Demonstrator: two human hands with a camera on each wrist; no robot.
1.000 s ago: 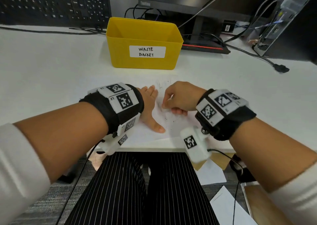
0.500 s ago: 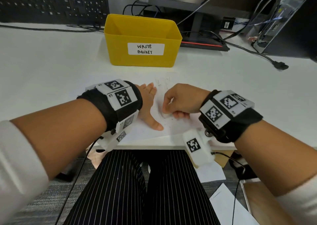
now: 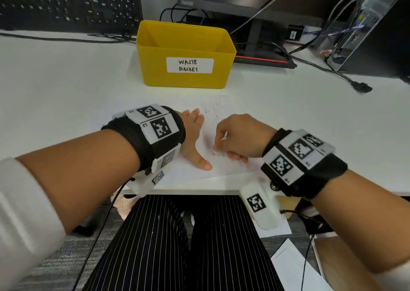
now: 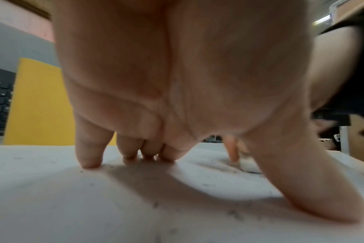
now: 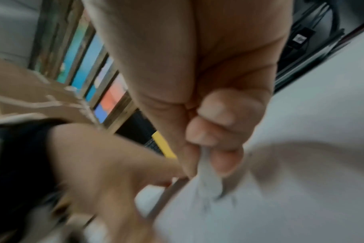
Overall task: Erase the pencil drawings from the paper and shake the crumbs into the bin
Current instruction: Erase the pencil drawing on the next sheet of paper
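A white sheet of paper (image 3: 213, 177) with faint pencil marks (image 3: 214, 110) lies at the desk's near edge. My left hand (image 3: 195, 140) presses flat on it, fingers straight and thumb spread (image 4: 301, 189). My right hand (image 3: 239, 135) is curled around a white eraser (image 5: 208, 177), pinching it against the paper; the eraser also shows in the left wrist view (image 4: 247, 164). Dark crumbs (image 4: 235, 213) are scattered over the sheet. The yellow bin (image 3: 186, 53) labelled "WASTE BASKET" stands just beyond the paper.
A black keyboard (image 3: 66, 2) leans at the back left. A monitor stand (image 3: 255, 31), cables (image 3: 321, 69) and a computer case (image 3: 366, 24) crowd the back right. My striped-trousered legs (image 3: 177, 246) are below the desk edge, loose papers (image 3: 295, 268) on the floor.
My right hand has rubbed the eraser slightly back and forth over the paper's middle. The left hand has stayed pressed on the sheet.
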